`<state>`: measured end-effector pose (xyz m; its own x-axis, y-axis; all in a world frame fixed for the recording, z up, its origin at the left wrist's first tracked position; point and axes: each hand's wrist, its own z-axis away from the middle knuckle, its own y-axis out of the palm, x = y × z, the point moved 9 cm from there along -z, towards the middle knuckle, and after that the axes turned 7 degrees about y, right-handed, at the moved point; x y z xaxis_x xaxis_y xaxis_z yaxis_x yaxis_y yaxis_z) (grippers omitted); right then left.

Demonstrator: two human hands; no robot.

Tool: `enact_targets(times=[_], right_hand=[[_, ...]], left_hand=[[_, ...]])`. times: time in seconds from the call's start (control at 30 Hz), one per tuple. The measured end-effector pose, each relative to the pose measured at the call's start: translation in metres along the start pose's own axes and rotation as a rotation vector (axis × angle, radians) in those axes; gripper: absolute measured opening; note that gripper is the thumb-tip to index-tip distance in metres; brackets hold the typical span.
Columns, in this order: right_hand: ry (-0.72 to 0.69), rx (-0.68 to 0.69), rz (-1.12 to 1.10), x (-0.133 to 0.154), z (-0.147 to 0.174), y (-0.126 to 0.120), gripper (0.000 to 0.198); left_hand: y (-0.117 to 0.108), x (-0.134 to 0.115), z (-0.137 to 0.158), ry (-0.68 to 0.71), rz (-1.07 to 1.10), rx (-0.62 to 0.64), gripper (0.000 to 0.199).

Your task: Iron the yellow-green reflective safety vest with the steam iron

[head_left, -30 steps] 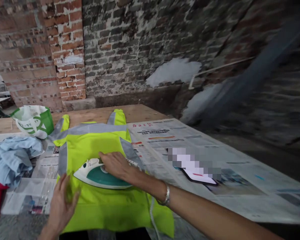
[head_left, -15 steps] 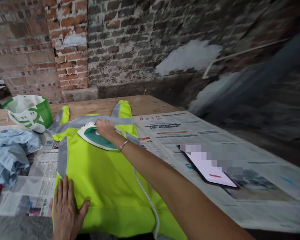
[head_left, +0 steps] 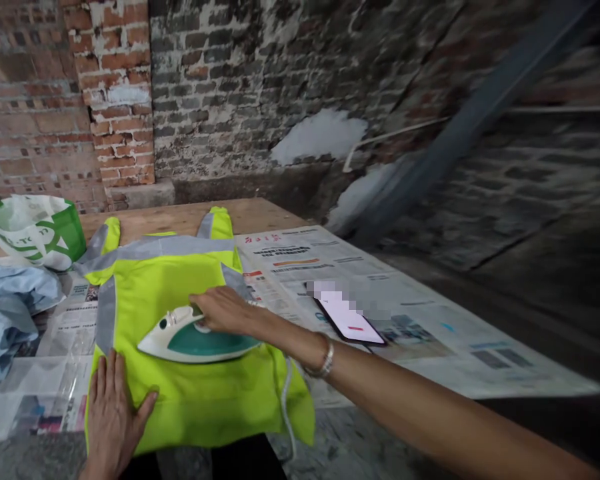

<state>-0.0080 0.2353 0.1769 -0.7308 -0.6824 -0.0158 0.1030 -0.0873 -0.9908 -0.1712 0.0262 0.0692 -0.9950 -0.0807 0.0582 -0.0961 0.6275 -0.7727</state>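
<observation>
A neon yellow sweatshirt [head_left: 155, 287] with grey bands lies spread on the table, its sleeves toward the far side. My right hand [head_left: 225, 309] is closed round the handle of a white and green clothes iron [head_left: 200, 343], which rests on the middle of the garment with its tip pointing left. From the iron's rear a pale cord [head_left: 286, 400] runs down over the lower right of the cloth. My left hand [head_left: 115, 407] lies flat with fingers stretched on the sweatshirt's lower left edge.
Newspaper [head_left: 380, 293] covers the wooden table [head_left: 180, 212]. On it, right of the garment, lies a phone [head_left: 347, 320] with its screen lit. Crumpled light blue cloth [head_left: 10, 313] and a green and white bag [head_left: 37, 233] are at the left. A brick wall [head_left: 220, 93] stands behind.
My right hand has drawn the iron from the grey chest band down to the garment's middle. The left hand stays flat on the cloth. The view has turned slightly right.
</observation>
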Motion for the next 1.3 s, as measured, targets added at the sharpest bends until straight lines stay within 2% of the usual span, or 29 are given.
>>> enact_targets(times=[0.1, 0.23, 0.33, 0.57, 0.7, 0.83, 1.03, 1.13, 1.2, 1.3], right_hand=[[-0.023, 0.009, 0.008, 0.012, 0.026, 0.001, 0.030], [0.002, -0.025, 0.010, 0.011, 0.022, -0.001, 0.038], [0.063, -0.074, 0.006, -0.005, -0.007, -0.005, 0.039], [0.240, -0.213, -0.005, -0.062, -0.101, -0.028, 0.046], [0.321, -0.180, -0.008, -0.076, -0.119, -0.030, 0.051], [0.277, -0.101, -0.003, -0.064, -0.097, -0.023, 0.047], [0.071, -0.021, -0.001, -0.010, -0.014, -0.004, 0.033], [0.026, 0.003, -0.001, 0.012, 0.021, 0.004, 0.031], [0.032, -0.003, 0.003, 0.020, 0.032, 0.006, 0.032], [0.061, -0.060, 0.022, 0.020, 0.024, 0.005, 0.038]], left_hand=[[-0.002, 0.000, -0.002, 0.015, -0.011, -0.003, 0.095], [-0.004, -0.001, -0.003, 0.014, -0.019, 0.021, 0.092], [-0.005, -0.002, -0.004, 0.007, -0.009, 0.056, 0.092], [-0.005, 0.002, -0.010, -0.036, 0.104, 0.109, 0.095], [-0.004, 0.000, -0.012, -0.027, 0.109, 0.120, 0.095], [-0.003, -0.001, -0.011, -0.026, 0.094, 0.112, 0.096], [0.000, 0.001, -0.007, -0.059, 0.075, 0.085, 0.098], [-0.002, -0.001, -0.006, -0.029, 0.020, 0.047, 0.098], [-0.003, -0.001, -0.005, -0.013, -0.008, 0.024, 0.097], [-0.002, -0.001, -0.002, -0.002, -0.034, 0.014, 0.095]])
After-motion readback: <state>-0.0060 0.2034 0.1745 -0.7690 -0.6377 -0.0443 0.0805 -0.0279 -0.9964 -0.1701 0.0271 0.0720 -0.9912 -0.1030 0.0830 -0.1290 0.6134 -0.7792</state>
